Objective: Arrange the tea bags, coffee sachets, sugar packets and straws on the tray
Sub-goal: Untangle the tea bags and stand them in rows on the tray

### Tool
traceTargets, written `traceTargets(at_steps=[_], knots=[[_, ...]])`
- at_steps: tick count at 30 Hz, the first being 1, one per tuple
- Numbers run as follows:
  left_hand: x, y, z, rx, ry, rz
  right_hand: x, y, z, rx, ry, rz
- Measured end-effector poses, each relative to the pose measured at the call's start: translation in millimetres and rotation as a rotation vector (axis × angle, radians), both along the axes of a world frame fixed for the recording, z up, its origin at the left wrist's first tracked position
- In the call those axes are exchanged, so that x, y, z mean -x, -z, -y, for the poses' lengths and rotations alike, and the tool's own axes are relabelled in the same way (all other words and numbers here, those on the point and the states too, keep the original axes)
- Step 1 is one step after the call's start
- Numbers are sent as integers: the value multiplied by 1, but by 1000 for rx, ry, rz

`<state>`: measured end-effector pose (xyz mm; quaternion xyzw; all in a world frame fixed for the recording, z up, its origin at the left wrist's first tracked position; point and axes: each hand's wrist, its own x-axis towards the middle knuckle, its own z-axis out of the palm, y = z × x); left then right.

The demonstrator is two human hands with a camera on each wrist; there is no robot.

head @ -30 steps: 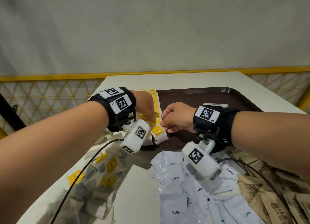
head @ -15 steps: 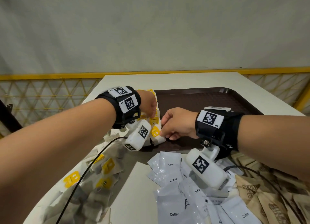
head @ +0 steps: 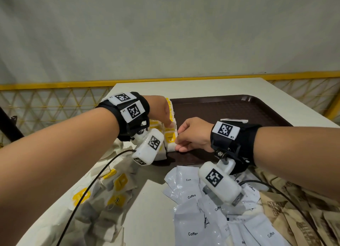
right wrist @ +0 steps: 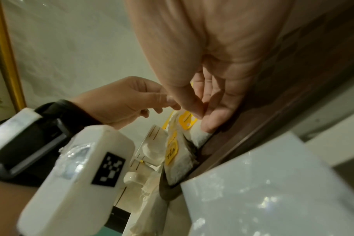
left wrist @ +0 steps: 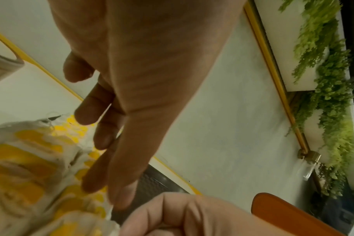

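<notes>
Right hand [head: 191, 135]: fingers curled, tips pressing nearest tea bag [head: 170, 138] at 9 o'clock. Left hand [head: 161, 110]: fingers extended, resting atop the same row. Row's long axis: 12-to-6 along left edge of tray [head: 230, 107]. Nearer hand for squaring: right.

A row of tea bags [head: 170, 135] is set along the tray [head: 230, 109] at 9 o'clock (coffee sachets [head: 191, 196] are spread at its 6 o'clock).

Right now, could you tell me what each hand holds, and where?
Right hand pinches the nearest tea bag by its right edge; left hand rests straight fingers on the tea bag row.
</notes>
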<state>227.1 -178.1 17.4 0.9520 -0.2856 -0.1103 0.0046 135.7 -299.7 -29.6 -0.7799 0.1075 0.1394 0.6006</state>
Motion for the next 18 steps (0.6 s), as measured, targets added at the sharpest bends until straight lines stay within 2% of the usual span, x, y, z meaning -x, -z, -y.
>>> traceTargets(at_steps=[6, 12, 18], knots=[[7, 8, 3, -34, 47, -55, 3, -2, -1, -29, 20, -5], [7, 16, 4, -34, 25, -42, 7, 4, 3, 54, -9, 24], [6, 12, -5, 57, 21, 2, 13, -5, 9, -61, 18, 22]])
